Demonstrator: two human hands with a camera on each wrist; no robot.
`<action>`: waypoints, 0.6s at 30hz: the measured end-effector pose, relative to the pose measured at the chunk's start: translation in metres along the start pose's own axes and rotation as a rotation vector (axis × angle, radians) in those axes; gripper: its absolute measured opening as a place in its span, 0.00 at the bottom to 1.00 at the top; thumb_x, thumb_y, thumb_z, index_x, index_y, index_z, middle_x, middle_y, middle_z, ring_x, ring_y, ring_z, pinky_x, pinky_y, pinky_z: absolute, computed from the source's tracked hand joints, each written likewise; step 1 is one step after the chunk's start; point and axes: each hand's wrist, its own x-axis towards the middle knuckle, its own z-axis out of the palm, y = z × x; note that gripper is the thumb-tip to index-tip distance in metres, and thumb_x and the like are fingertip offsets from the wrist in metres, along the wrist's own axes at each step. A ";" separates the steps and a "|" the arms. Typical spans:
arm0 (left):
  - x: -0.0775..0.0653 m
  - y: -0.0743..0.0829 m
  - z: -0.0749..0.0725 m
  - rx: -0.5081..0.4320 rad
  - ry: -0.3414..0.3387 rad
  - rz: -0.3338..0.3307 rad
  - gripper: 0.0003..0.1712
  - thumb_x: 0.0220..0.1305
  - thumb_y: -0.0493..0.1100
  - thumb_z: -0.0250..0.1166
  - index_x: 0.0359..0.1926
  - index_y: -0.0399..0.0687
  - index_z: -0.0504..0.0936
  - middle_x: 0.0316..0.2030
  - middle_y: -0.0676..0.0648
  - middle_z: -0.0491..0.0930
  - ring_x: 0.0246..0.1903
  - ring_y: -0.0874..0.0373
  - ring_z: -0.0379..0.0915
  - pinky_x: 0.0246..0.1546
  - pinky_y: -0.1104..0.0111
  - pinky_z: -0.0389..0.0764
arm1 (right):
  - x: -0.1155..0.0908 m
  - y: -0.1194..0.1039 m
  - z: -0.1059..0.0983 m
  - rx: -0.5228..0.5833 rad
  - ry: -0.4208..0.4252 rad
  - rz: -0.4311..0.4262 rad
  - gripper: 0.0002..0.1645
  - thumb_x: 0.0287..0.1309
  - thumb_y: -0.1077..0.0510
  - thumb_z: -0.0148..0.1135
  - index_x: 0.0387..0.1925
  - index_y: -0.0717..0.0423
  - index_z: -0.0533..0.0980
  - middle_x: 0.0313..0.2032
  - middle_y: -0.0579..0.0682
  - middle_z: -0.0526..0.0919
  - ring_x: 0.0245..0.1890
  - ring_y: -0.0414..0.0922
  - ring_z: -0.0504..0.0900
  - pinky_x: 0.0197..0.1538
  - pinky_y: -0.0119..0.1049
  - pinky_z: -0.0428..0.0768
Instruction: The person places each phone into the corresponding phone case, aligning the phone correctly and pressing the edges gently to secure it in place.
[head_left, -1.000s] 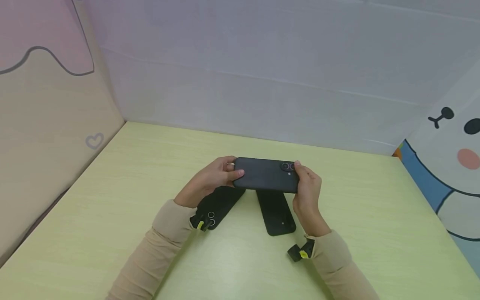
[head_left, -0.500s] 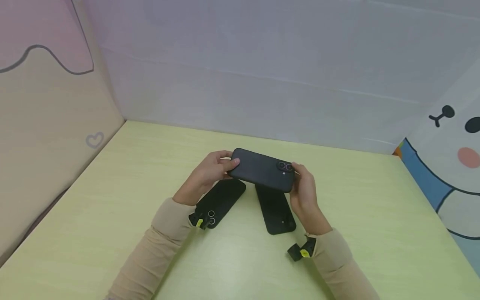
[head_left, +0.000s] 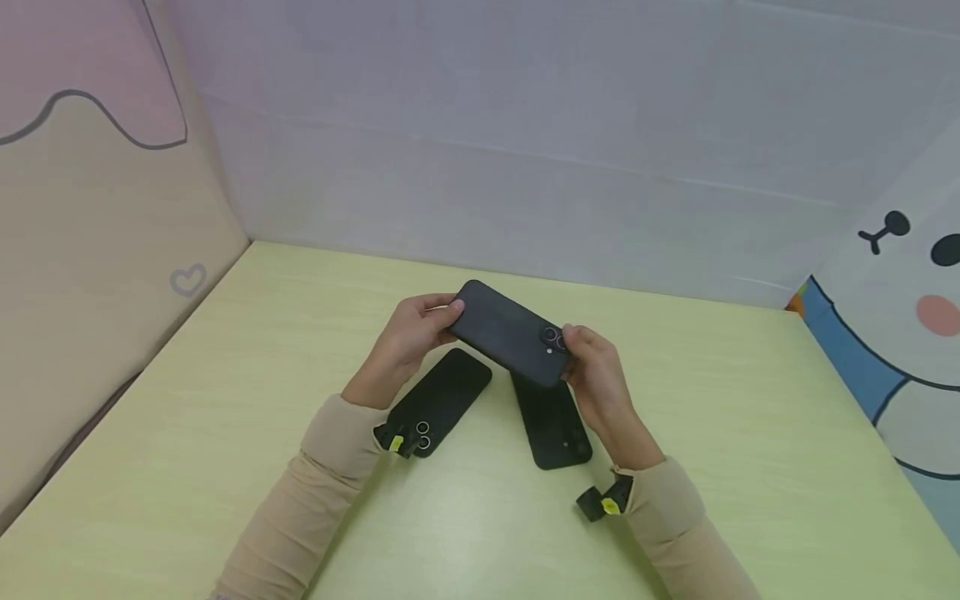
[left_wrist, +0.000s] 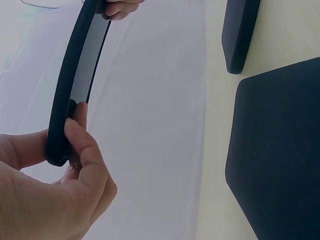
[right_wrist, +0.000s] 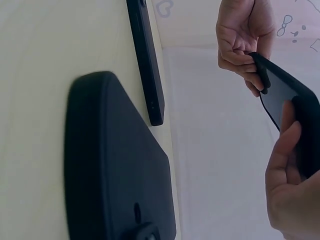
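Between my two hands a black smartphone (head_left: 506, 329) is held above the table, its back with two camera rings facing me. My left hand (head_left: 405, 337) pinches its left end, thumb on the back and fingers beneath. At the camera end, my right hand (head_left: 600, 379) grips the phone, thumb beside the lenses. The left wrist view shows the held phone (left_wrist: 75, 75) edge-on, with its pale, shiny front side. A second black phone (head_left: 450, 396) lies under my left wrist, and a third black phone (head_left: 551, 425) lies left of my right wrist, partly covered by the held one.
The pale yellow table (head_left: 480, 533) spreads around the phones. A whitish wall (head_left: 525, 142) stands behind it, a beige panel (head_left: 97, 275) on the left and a cartoon-printed panel (head_left: 900, 358) on the right. Both wrists carry small black cameras.
The held phone has tilted clockwise, its left end rising and its camera end dropping, and has shifted slightly left with both hands. More of the left phone on the table shows.
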 end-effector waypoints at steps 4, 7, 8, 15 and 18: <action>0.001 -0.001 -0.001 -0.047 -0.006 0.008 0.22 0.65 0.41 0.55 0.57 0.35 0.70 0.33 0.49 0.80 0.30 0.66 0.78 0.42 0.72 0.78 | -0.001 0.000 0.001 0.004 0.012 0.004 0.17 0.66 0.59 0.47 0.20 0.52 0.72 0.19 0.41 0.78 0.18 0.35 0.75 0.26 0.27 0.70; 0.003 -0.002 0.000 -0.119 -0.025 0.003 0.22 0.65 0.41 0.55 0.56 0.33 0.70 0.30 0.53 0.79 0.29 0.66 0.78 0.38 0.75 0.78 | -0.001 0.001 0.002 0.033 0.047 0.026 0.18 0.66 0.59 0.46 0.20 0.53 0.73 0.20 0.41 0.78 0.19 0.35 0.77 0.28 0.28 0.70; 0.003 -0.003 0.001 -0.145 -0.034 0.002 0.22 0.65 0.41 0.55 0.56 0.32 0.70 0.29 0.53 0.78 0.29 0.66 0.78 0.38 0.76 0.78 | -0.001 0.002 0.002 0.042 0.061 0.032 0.18 0.66 0.59 0.46 0.20 0.53 0.73 0.20 0.41 0.78 0.20 0.35 0.77 0.28 0.28 0.70; 0.004 -0.007 0.004 -0.240 -0.109 -0.003 0.22 0.68 0.41 0.50 0.56 0.28 0.66 0.30 0.50 0.78 0.30 0.64 0.77 0.39 0.75 0.78 | -0.001 0.003 0.004 0.082 0.082 0.030 0.19 0.67 0.59 0.45 0.19 0.53 0.72 0.20 0.41 0.78 0.20 0.35 0.77 0.27 0.28 0.71; 0.004 -0.008 0.005 -0.216 -0.086 0.000 0.21 0.68 0.41 0.49 0.55 0.28 0.68 0.29 0.50 0.77 0.30 0.63 0.77 0.38 0.75 0.79 | -0.002 0.003 0.004 0.095 0.029 0.028 0.18 0.67 0.59 0.45 0.20 0.53 0.72 0.19 0.41 0.79 0.20 0.35 0.78 0.27 0.29 0.73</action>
